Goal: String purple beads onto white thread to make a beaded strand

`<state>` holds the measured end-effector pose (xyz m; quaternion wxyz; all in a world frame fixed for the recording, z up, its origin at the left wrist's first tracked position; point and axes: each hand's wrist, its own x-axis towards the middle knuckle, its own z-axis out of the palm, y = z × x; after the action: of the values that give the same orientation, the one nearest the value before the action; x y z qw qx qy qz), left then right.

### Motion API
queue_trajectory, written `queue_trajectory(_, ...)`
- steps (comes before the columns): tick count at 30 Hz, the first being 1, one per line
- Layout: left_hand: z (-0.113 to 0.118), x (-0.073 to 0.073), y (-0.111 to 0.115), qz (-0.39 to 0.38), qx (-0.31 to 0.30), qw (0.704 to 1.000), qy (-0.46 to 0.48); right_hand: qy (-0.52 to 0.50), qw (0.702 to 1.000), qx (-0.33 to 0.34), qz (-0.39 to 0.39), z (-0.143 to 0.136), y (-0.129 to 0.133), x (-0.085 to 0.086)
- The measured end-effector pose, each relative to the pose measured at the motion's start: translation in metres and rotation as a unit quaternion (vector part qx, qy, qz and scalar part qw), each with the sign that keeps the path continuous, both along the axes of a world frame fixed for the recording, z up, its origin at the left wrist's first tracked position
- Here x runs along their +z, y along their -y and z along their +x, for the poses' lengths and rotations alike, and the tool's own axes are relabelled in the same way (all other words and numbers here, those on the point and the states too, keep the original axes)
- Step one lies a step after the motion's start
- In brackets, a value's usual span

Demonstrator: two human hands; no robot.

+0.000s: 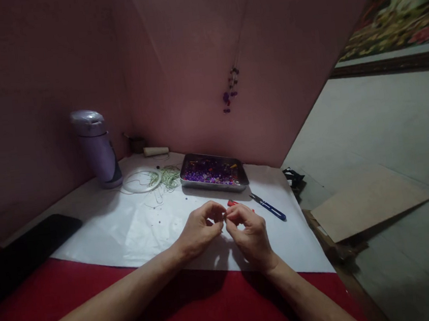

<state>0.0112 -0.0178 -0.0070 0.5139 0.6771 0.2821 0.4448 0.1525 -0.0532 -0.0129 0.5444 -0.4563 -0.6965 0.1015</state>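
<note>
Both hands, left hand [198,230] and right hand [250,233], meet fingertip to fingertip, pinching something too small to identify above the white sheet [130,230].

The bead tray [213,172] and blue snips [268,207] stand behind the hands; white sheet [130,230] left lies open.

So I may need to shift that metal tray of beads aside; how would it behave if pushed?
The metal tray looks shallow and flat-bottomed, so it would probably slide on the white sheet rather than tip. Its loose beads would likely roll and shift, perhaps spilling over the low rim.
</note>
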Motion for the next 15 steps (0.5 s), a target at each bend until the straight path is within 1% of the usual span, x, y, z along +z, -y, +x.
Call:
queue_trajectory(2,0.0017,-0.0001,0.0012,-0.032,-0.016,0.999,0.033,0.068,0.995,-0.013,0.066,0.0016,0.0001,-0.0016)
queue_trajectory(4,0.0032,-0.0004,0.0019,-0.099,-0.024,0.992,0.079,0.111,0.987,-0.018,0.111,0.0027,0.0007,-0.0022)
queue_trajectory(7,0.0042,-0.0026,0.001,-0.199,-0.037,0.972,0.123,0.142,0.978,-0.014,0.149,0.0035,0.0021,-0.0025)
queue_trajectory(9,0.0037,-0.0046,-0.0005,-0.237,-0.062,0.96,0.133,0.151,0.976,-0.008,0.159,0.0036,0.0028,-0.0027)
queue_trajectory(12,0.002,-0.0045,-0.0018,-0.259,-0.08,0.955,0.121,0.153,0.975,-0.003,0.163,0.0037,0.0034,-0.0027)
queue_trajectory(15,0.0007,0.0002,-0.0006,-0.224,-0.056,0.97,0.075,0.151,0.975,0.003,0.163,0.0034,0.0036,-0.0026)
